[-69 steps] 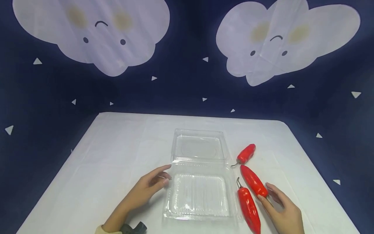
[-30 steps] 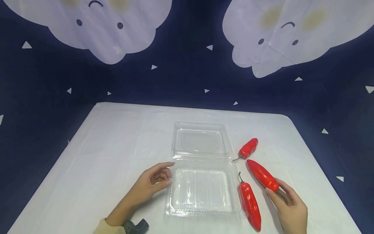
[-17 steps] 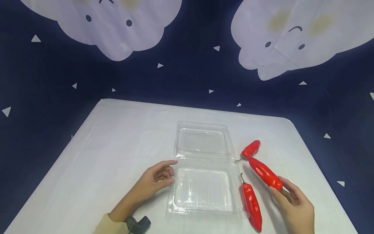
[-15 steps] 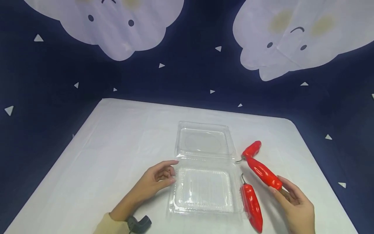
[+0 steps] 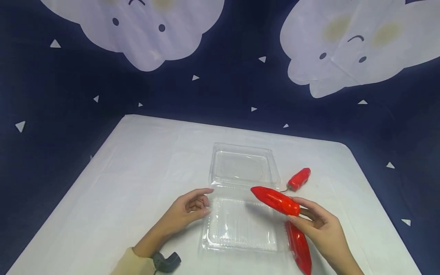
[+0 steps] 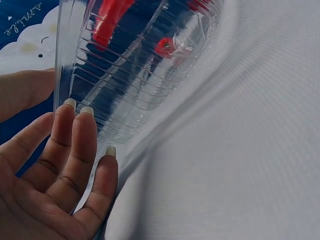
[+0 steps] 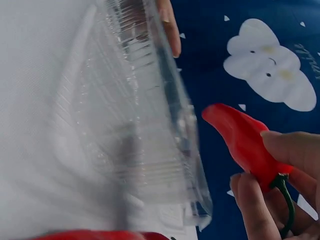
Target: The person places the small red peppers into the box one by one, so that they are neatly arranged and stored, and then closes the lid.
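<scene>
In the head view, my right hand (image 5: pixel 321 225) pinches a red chili pepper (image 5: pixel 275 200) by its stem end, with its tip pointing left. This pepper is held above the right part of a clear plastic clamshell container (image 5: pixel 206 238), whose lid lies folded back. The right wrist view shows thumb and fingers around the top of the pepper (image 7: pixel 240 140) and its green stem hanging. My left hand (image 5: pixel 187 212) rests at the container's left edge, index finger and thumb spread apart along the rim. Its fingertips meet the container's side wall (image 6: pixel 120 75) in the left wrist view.
A second red pepper (image 5: pixel 300 250) lies at the container's right side, partly beneath my right hand. A smaller red pepper (image 5: pixel 299 178) lies farther back, right of the lid. White cloth covers the table (image 5: pixel 154 152); a dark blue cloud-patterned backdrop (image 5: pixel 223 95) stands behind.
My right hand has lifted the pepper from the table and carried it left over the container. My left hand stays at the container's edge. The head view has shifted somewhat.
</scene>
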Available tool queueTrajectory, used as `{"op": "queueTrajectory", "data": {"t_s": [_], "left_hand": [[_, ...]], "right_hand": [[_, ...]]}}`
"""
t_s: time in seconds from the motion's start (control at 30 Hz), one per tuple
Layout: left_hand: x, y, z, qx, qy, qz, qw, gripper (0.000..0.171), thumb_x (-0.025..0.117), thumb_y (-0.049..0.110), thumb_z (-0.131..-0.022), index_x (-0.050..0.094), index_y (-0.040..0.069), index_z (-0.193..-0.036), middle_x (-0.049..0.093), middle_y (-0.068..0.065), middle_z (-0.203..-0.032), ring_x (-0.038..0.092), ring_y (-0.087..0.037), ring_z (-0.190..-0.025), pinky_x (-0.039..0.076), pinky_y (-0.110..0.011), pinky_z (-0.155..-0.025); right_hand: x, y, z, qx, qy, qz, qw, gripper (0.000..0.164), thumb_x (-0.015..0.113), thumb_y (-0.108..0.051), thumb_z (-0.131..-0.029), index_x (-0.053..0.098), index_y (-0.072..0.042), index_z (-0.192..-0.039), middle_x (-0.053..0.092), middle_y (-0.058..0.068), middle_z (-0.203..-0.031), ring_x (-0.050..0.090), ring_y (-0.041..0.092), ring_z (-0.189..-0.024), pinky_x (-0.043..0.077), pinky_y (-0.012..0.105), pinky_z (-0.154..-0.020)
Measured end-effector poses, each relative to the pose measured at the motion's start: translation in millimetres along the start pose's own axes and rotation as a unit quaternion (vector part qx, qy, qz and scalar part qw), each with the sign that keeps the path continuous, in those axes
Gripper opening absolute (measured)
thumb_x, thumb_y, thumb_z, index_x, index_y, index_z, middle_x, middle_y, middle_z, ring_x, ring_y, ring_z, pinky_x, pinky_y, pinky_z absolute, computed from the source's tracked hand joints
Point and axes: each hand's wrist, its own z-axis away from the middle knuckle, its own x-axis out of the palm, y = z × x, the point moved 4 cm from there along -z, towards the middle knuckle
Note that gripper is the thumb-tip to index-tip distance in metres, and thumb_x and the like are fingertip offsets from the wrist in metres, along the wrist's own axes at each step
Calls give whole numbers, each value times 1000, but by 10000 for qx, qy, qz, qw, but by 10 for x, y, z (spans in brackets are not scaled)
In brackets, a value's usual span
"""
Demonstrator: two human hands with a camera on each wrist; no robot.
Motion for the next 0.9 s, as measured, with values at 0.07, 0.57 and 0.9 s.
{"op": "queueTrajectory", "data": {"t_s": [0.07,0.57,0.9], "left_hand": [[14,-9,-7,3,-41,40,10000,55,74,9,-93,54,6,-145,62,-15,-110,64,-19,-96,56,-28,-87],[12,-14,-19,23,4,33,10000,56,75,9,-93,55,6,-145,62,-14,-110,64,-17,-95,55,-26,-87],[37,-18,-20,52,28,-5,10000,57,76,9,-91,55,5,-144,64,-12,-108,64,-17,-93,56,-27,-87]], "right_hand": [[68,-12,-27,-62,-262,-63,9996,57,86,-28,-85,64,-15,-136,65,11,-130,73,17,-100,61,34,-78],[610,-180,-249,-1815,-1449,174,9725,51,87,-9,-81,70,-23,-127,70,-3,-123,70,18,-108,60,32,-80],[761,-205,-250,-3130,-489,2427,9169,55,91,-7,-74,73,-16,-125,70,-3,-128,69,19,-112,60,25,-76]]}}
